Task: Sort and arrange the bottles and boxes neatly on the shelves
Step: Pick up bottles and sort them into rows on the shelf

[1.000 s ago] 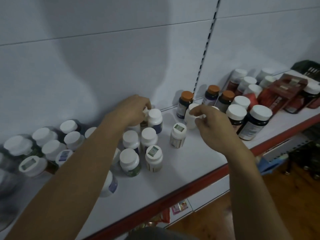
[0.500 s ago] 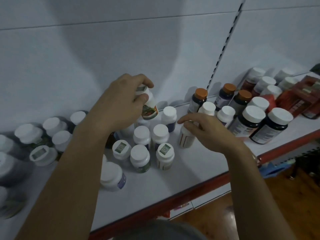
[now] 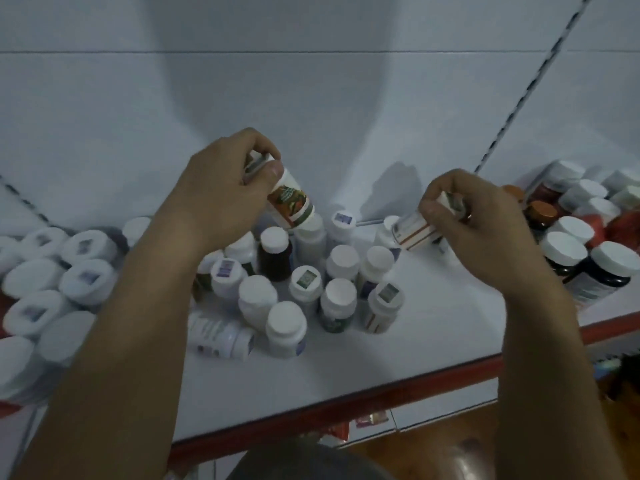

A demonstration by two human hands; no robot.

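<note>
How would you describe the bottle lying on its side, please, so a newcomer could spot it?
Find the white shelf with the red front edge, then the middle cluster of white-capped bottles. At its front left corner, beside the person's left forearm, is the toppled bottle. It alone lies on its side, while its neighbours stand upright.

shelf – white, red front edge | ctr: white-cap bottles upright, tipped bottle front-L | R: dark bottles
</note>
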